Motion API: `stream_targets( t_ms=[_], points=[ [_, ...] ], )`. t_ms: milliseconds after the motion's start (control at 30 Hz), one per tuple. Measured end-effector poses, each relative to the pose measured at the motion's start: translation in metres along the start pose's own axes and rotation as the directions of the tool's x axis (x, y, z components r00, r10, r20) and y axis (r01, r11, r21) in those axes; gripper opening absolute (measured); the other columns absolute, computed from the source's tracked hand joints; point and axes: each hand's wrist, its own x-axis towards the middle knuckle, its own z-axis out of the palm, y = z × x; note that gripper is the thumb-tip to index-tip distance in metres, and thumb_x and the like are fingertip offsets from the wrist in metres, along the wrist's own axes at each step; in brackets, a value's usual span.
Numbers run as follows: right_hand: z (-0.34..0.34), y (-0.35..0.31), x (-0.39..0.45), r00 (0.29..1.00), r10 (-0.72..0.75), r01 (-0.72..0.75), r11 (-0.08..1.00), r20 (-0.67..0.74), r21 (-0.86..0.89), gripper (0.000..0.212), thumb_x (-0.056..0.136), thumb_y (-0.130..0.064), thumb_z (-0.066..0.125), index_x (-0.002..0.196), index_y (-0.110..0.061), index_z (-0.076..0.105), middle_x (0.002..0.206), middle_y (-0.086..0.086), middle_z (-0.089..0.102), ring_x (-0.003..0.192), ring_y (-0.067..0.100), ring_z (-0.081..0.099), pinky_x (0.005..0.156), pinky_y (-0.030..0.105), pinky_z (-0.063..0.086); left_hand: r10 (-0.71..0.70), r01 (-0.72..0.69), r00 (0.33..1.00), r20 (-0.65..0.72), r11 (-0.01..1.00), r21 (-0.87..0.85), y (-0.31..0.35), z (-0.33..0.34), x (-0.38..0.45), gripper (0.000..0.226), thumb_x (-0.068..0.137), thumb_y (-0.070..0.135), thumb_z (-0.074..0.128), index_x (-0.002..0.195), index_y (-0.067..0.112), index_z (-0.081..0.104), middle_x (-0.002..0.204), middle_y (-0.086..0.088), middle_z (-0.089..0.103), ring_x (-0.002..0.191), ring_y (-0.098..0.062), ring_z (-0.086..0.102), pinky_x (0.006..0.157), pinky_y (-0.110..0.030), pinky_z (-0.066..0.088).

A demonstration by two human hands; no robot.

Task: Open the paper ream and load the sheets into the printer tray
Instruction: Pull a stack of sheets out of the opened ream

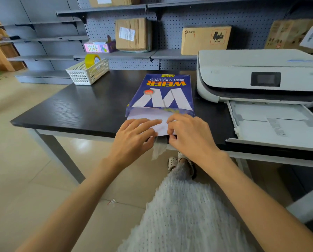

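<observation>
A blue paper ream (161, 91) with a large white W lies flat on the black table (79, 106), its near end unwrapped. White sheets (146, 116) stick out of that open end toward the table's front edge. My left hand (135, 137) rests on the sheets with its fingers spread and pinches them at the edge. My right hand (186, 133) grips the sheets' near right corner, fingers curled over the top. A strip of torn wrapper (158, 148) hangs below the table edge between my hands. The white printer (261, 77) stands at the right, its paper tray (272, 122) pulled out.
A white mesh basket (87, 72) with a yellow tape roll (92, 60) sits at the table's back left. Grey pegboard shelves behind hold cardboard boxes (132, 34). A small scrap (112, 201) lies on the tiled floor below.
</observation>
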Motion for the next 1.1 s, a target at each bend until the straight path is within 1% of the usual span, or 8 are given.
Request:
stream_targets(
  t_ms=[267, 367, 500, 633, 733, 833, 933, 1100],
  points=[
    [0.001, -0.002, -0.014, 0.999, 0.043, -0.042, 0.999, 0.016, -0.007, 0.018, 0.086, -0.02, 0.054, 0.087, -0.028, 0.07, 0.095, -0.008, 0.068, 0.093, 0.02, 0.062, 0.057, 0.027, 0.038, 0.006, -0.004, 0.998, 0.06, 0.999, -0.034, 0.007, -0.015, -0.008, 0.017, 0.091, 0.031, 0.06, 0.092, 0.02, 0.073, 0.102, 0.006, 0.073, 0.096, -0.02, 0.067, 0.081, -0.03, 0.045],
    [0.001, -0.002, -0.02, 0.999, 0.033, -0.034, 0.999, 0.041, 0.019, 0.019, 0.085, -0.02, 0.052, 0.088, -0.028, 0.069, 0.095, -0.009, 0.068, 0.089, 0.019, 0.062, 0.057, 0.027, 0.04, -0.135, 0.142, 0.986, 0.095, 0.987, -0.076, 0.007, -0.022, -0.008, 0.034, 0.097, 0.04, 0.043, 0.086, 0.019, 0.067, 0.084, 0.005, 0.067, 0.079, -0.022, 0.06, 0.068, -0.033, 0.044],
    [-0.002, -0.003, -0.026, 0.997, -0.003, -0.002, 0.998, 0.082, 0.057, 0.015, 0.084, -0.021, 0.052, 0.086, -0.028, 0.066, 0.093, -0.008, 0.068, 0.081, 0.018, 0.059, 0.058, 0.027, 0.038, -0.521, 0.542, 0.823, 0.225, 0.839, -0.04, -0.012, -0.016, -0.001, 0.039, 0.099, 0.049, 0.035, 0.087, 0.022, 0.059, 0.091, 0.004, 0.057, 0.086, -0.02, 0.052, 0.066, -0.035, 0.042],
    [-0.001, -0.002, -0.027, 0.994, -0.014, 0.007, 0.998, 0.104, 0.07, 0.011, 0.085, -0.023, 0.052, 0.086, -0.028, 0.061, 0.091, -0.009, 0.066, 0.081, 0.016, 0.058, 0.059, 0.028, 0.044, -0.669, 0.715, 0.63, 0.394, 0.698, 0.04, -0.036, -0.001, 0.005, 0.036, 0.094, 0.055, 0.044, 0.091, 0.019, 0.051, 0.098, -0.001, 0.048, 0.088, -0.025, 0.053, 0.071, -0.037, 0.042],
    [0.0, -0.001, -0.027, 0.993, -0.015, 0.002, 0.994, 0.117, 0.11, 0.008, 0.085, -0.024, 0.053, 0.087, -0.027, 0.06, 0.093, -0.01, 0.065, 0.084, 0.014, 0.056, 0.062, 0.028, 0.046, -0.699, 0.784, 0.585, 0.411, 0.618, -0.063, -0.042, 0.007, 0.013, 0.038, 0.092, 0.05, 0.053, 0.093, 0.012, 0.05, 0.102, -0.007, 0.05, 0.089, -0.03, 0.055, 0.072, -0.037, 0.042],
    [0.001, 0.004, -0.027, 0.989, -0.016, -0.01, 0.985, 0.145, 0.174, 0.01, 0.084, -0.034, 0.06, 0.094, -0.031, 0.062, 0.101, -0.013, 0.064, 0.096, 0.014, 0.054, 0.08, 0.034, 0.049, -0.716, 0.811, 0.57, 0.404, 0.568, -0.137, -0.041, 0.007, 0.02, 0.041, 0.087, 0.048, 0.062, 0.093, 0.009, 0.051, 0.101, -0.008, 0.054, 0.088, -0.025, 0.05, 0.07, -0.033, 0.035],
    [0.004, 0.013, -0.023, 0.972, 0.072, -0.133, 0.954, 0.225, 0.267, 0.037, 0.075, -0.061, 0.065, 0.102, -0.037, 0.063, 0.118, -0.016, 0.056, 0.119, 0.012, 0.043, 0.095, 0.036, 0.038, -0.734, 0.828, 0.557, 0.389, 0.528, -0.19, -0.037, 0.006, 0.022, 0.042, 0.084, 0.046, 0.067, 0.09, 0.009, 0.049, 0.101, -0.009, 0.053, 0.088, -0.025, 0.049, 0.071, -0.032, 0.033],
    [0.01, 0.029, -0.013, 0.901, 0.412, -0.433, 0.864, 0.134, 0.257, 0.039, 0.093, -0.051, 0.05, 0.11, -0.016, 0.052, 0.111, 0.006, 0.049, 0.105, 0.031, 0.051, 0.071, 0.036, 0.041, -0.731, 0.834, 0.55, 0.405, 0.512, -0.207, -0.038, 0.005, 0.022, 0.044, 0.084, 0.049, 0.066, 0.09, 0.009, 0.049, 0.1, -0.01, 0.055, 0.089, -0.027, 0.05, 0.069, -0.032, 0.033]
  ],
)
